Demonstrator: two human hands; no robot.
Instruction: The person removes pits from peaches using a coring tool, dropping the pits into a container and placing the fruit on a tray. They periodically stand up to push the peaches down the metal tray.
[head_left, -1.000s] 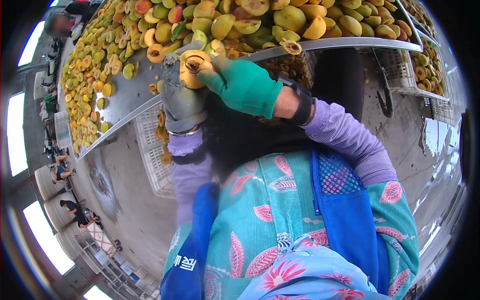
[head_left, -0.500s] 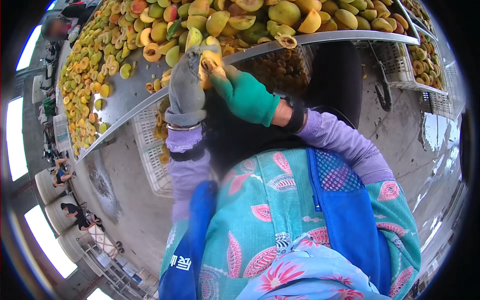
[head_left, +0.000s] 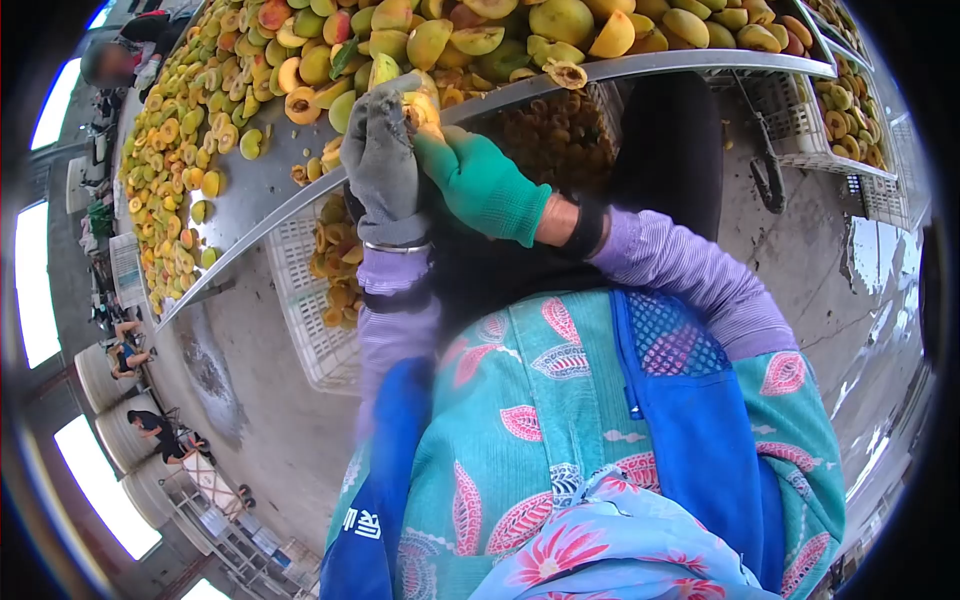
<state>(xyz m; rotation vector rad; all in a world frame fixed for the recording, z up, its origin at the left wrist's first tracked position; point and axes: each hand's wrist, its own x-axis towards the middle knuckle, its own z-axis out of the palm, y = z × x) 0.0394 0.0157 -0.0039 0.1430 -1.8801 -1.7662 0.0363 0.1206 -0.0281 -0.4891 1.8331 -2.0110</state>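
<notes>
My left hand, in a grey glove dark with wet stains, is closed round a yellow peach half at the near edge of the metal table. The cut side of the fruit shows a brownish hollow. My right hand, in a green knitted glove, is closed too, its thumb and fingertips pressed up against the fruit's lower edge. I cannot tell whether a small tool is inside the right fist. Just beyond both hands lies a heap of whole and halved peaches.
The metal table's raised rim runs across in front of me. Below it stand a white crate with peach pieces and another load of dark fruit pieces. More crates are at the right. Other people sit far left.
My left hand has shifted slightly toward the right and its fingers now curl more tightly round the peach half. The right hand has moved slightly left and up, still against the fruit.
</notes>
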